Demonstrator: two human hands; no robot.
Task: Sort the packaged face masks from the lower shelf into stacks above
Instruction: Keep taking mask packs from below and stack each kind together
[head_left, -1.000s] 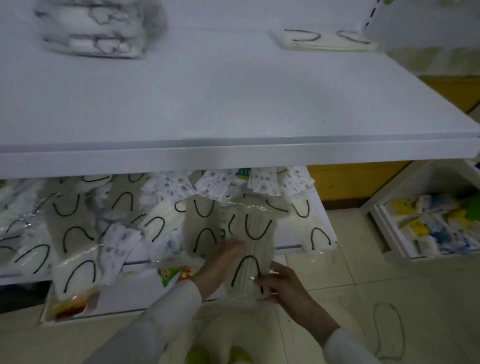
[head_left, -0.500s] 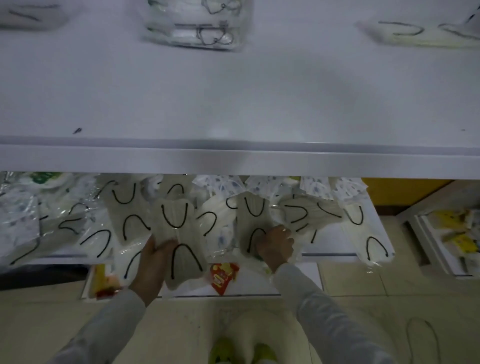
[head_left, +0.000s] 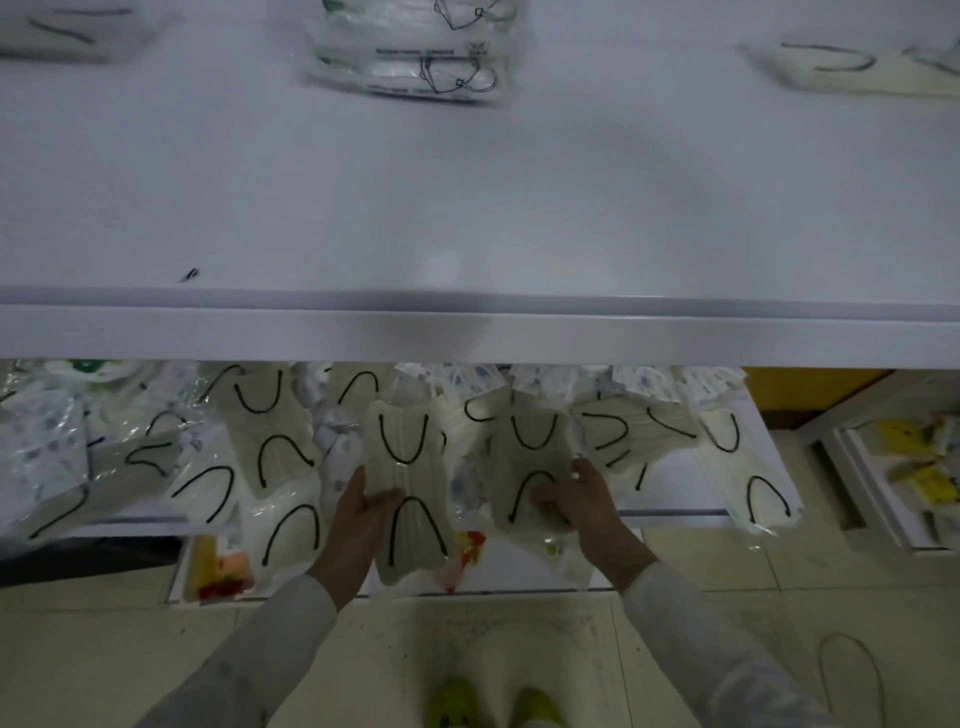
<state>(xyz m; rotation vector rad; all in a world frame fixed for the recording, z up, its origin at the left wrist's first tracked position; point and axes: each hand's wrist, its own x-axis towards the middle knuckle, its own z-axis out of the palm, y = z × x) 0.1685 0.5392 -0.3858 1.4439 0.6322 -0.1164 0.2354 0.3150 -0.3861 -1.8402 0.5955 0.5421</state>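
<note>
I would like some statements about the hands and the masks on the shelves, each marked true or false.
1. The left hand holds a packaged mask with black ear loops. True.
2. The right hand is empty. False: it grips another packaged mask.
3. The upper shelf carries no masks. False: a stack of packaged masks lies at its back.
4. Many packaged masks lie on the lower shelf. True.
</note>
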